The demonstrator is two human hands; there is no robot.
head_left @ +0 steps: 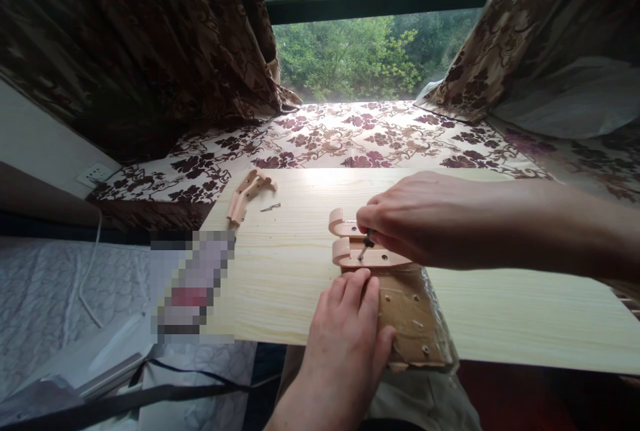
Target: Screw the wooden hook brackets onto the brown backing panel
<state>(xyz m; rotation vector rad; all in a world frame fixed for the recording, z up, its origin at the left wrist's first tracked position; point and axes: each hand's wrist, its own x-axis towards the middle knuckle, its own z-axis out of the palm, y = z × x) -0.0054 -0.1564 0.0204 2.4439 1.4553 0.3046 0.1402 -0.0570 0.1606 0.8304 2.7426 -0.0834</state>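
Note:
My right hand (400, 217) is closed round a screwdriver (369, 241), whose tip meets a screw hole in the nearer wooden hook (343, 254). Just behind that hook lies a second, similar wooden hook (338, 221), partly hidden by my right hand. Both rest at the far end of a brown, tape-wrapped board (405, 314) with several screws in its surface. My left hand (350, 317) lies flat on the board's left side, fingers spread, its fingertips against the near edge of the closer hook.
More wooden hooks (247, 194) and a few loose screws (271, 207) lie on the left of the pale wooden tabletop (280, 271). A blurred-out item (200, 277) sits at its left edge. Behind are a floral-covered sill (350, 131), curtains and a window.

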